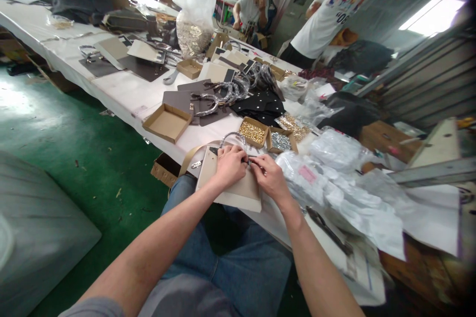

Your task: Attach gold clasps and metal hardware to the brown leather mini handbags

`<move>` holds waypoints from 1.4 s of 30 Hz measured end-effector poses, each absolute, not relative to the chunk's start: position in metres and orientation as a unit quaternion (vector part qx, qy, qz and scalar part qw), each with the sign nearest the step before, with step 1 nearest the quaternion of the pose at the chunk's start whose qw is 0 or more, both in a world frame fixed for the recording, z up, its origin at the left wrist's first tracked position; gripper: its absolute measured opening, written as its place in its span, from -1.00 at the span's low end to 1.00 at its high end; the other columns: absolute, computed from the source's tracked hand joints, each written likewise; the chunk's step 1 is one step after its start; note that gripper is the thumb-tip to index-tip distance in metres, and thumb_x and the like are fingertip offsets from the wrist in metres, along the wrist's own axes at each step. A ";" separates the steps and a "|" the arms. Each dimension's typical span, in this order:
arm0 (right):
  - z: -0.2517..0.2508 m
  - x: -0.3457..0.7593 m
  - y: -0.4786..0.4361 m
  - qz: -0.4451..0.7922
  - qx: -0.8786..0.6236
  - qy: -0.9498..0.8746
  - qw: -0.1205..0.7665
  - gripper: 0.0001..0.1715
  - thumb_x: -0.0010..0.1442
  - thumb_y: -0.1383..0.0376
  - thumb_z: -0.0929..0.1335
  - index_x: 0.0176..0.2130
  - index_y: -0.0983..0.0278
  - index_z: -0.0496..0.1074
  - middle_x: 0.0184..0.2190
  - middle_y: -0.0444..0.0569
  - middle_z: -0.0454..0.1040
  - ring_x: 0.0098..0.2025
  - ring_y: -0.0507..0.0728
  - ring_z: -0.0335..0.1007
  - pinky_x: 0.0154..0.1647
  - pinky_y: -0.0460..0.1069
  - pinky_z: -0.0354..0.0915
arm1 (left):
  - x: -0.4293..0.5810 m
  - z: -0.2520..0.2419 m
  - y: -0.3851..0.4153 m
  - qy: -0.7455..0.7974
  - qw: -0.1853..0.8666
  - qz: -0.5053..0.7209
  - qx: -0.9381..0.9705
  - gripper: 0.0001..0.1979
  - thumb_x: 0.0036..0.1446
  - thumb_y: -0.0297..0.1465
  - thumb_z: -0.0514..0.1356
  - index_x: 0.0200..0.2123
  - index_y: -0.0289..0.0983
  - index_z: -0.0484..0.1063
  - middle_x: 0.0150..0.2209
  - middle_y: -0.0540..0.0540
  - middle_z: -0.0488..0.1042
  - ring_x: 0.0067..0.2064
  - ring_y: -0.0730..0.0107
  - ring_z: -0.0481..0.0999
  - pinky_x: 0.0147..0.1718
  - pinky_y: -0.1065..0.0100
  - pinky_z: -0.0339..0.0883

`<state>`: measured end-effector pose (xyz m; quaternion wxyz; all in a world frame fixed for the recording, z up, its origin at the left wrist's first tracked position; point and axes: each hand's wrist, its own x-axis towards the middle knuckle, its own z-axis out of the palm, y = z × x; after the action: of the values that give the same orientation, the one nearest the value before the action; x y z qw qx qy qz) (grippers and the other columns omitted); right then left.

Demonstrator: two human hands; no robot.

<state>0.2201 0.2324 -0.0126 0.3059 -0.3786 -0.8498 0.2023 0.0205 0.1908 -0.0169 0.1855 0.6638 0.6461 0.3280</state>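
Observation:
A beige bag panel (238,196) lies tilted at the table's front edge, above my lap. Along its far edge stands a curved handle (234,134) in clear plastic wrap. My left hand (231,164) rests on the panel, fingers bent near the handle's right end. At that same end my right hand (268,174) pinches with thumb and forefinger; whatever sits between the fingertips is too small to make out. A small metal piece (196,164) lies left of the panel. Just beyond are a box of gold-coloured hardware (253,131) and a box of silver hardware (280,140).
An open cardboard box (167,123) stands at the left table edge. Behind it lie wrapped handles (238,88) and dark panels. White plastic-wrapped bundles (330,173) crowd the right side. Two people in white shirts (330,12) are at the back, with another person partly visible behind.

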 end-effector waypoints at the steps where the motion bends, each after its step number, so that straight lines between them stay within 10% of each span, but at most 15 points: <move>1: -0.013 0.221 0.233 0.204 -0.379 -0.849 0.305 -0.68 0.57 0.11 0.38 0.16 0.09 0.67 0.02 0.11 0.61 -0.01 0.32 0.60 0.05 0.27 0.59 | 0.020 -0.016 0.190 0.646 0.188 0.326 0.664 -0.86 0.36 -0.37 0.28 -0.10 -0.04 0.64 0.18 -0.09 0.60 0.24 -0.05 0.41 0.25 -0.09 0.20; 8: -0.014 0.227 0.238 0.236 -0.380 -0.843 0.299 -0.73 0.50 0.13 0.43 0.12 0.09 0.63 0.07 0.12 0.57 -0.09 0.29 0.57 -0.17 0.20 0.62 | 0.020 -0.019 0.191 0.636 0.186 0.341 0.667 -0.88 0.38 -0.35 0.28 -0.10 -0.05 0.64 0.16 -0.10 0.60 0.24 -0.05 0.41 0.24 -0.10 0.21; 24: -0.019 0.223 0.234 0.222 -0.356 -0.850 0.319 -0.78 0.52 0.22 0.40 0.10 0.06 0.60 0.09 0.04 0.67 0.10 0.34 0.62 0.18 0.29 0.57 | 0.019 -0.016 0.191 0.643 0.193 0.332 0.662 -0.92 0.36 -0.34 0.34 -0.10 -0.06 0.63 0.18 -0.09 0.61 0.24 -0.05 0.42 0.24 -0.09 0.22; 42: -0.026 0.223 0.229 0.216 -0.369 -0.832 0.353 -0.83 0.53 0.21 0.43 0.06 0.06 0.63 0.02 0.00 0.69 0.04 0.29 0.63 0.12 0.21 0.56 | 0.020 -0.017 0.192 0.647 0.192 0.339 0.656 -0.84 0.32 -0.38 0.36 -0.07 -0.07 0.69 0.14 -0.08 0.65 0.22 -0.04 0.45 0.22 -0.07 0.21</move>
<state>0.2230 0.2287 -0.0257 0.3528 -0.3693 -0.8321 0.2162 0.0198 0.1920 -0.0167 0.1915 0.6559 0.6466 0.3391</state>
